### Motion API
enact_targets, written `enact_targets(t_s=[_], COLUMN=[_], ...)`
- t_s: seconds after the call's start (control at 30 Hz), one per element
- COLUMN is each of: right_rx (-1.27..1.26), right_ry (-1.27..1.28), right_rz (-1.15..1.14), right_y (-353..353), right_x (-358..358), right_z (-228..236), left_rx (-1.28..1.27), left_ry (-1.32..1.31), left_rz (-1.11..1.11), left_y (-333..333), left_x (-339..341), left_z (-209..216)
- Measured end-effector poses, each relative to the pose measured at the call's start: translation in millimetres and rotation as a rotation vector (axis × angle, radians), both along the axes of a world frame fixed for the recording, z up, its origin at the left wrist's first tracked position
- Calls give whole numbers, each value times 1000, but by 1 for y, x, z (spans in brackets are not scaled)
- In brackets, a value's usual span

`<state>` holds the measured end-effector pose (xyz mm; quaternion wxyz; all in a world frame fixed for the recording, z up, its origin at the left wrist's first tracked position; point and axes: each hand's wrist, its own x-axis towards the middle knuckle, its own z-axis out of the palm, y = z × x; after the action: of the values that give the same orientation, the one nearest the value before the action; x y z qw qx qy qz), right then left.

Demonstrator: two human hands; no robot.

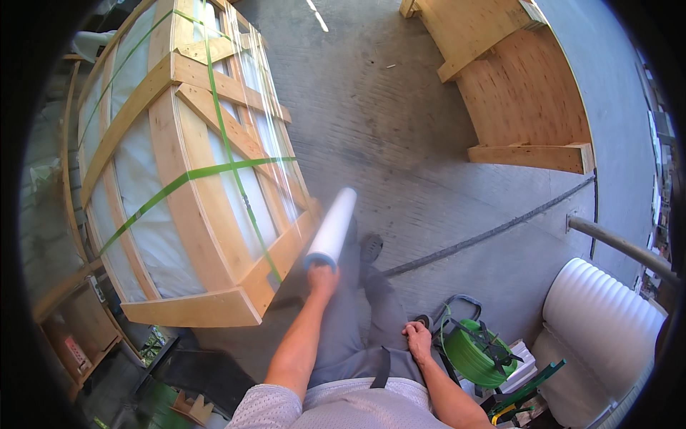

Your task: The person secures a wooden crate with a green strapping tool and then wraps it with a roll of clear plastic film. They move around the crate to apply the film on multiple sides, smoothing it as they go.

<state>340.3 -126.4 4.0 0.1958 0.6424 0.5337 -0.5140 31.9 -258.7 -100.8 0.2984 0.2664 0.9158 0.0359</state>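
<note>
"Beside the near corner of the wooden crate (175, 157), here's our action: the left hand (323, 279) has the white roll (334, 225)!"

"And where does the roll sit against that grip?"

"Right out beyond the fist! The hand is closed at the near end, just behind the blue rim (321, 258), and the whole white length runs forward from there, slanting away toward the right."

"So it's held by one end only?"

"One end only, the far end free over the concrete floor (400, 143). How the fingers wrap the core, I can't tell; the back of the hand hides them."

"And the right hand (418, 339)?"

"Down low by the grey trousers (386, 304), fingers curled, well apart from the roll. Whether anything is in it, I can't tell."

"Look at that crate on the left: green straps (236, 166) crossing over the slats, white wrapping (139, 179) showing between them!"

"Over on the right, near the right forearm, a green reel (471, 354), with a ribbed white bundle (600, 329) farther out."

"And up top, across the floor, an open plywood box (525, 93), well clear of both hands."
</note>
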Motion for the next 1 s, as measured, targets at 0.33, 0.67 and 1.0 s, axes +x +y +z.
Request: enact_targets(t_s=[0.33,0.67,1.0], right_rx=[138,208,194], right_ry=[22,-158,-130], right_rz=[-146,-234,-567], right_y=[-58,-210,-382], right_x=[-2,-66,-108], right_z=[3,6,24], left_rx=[-67,-32,16], left_ry=[-21,-125,26], left_rz=[35,-387,-418], left_y=[-42,-156,-239], left_x=[6,-32,-74], left_z=[-4,-19,-25])
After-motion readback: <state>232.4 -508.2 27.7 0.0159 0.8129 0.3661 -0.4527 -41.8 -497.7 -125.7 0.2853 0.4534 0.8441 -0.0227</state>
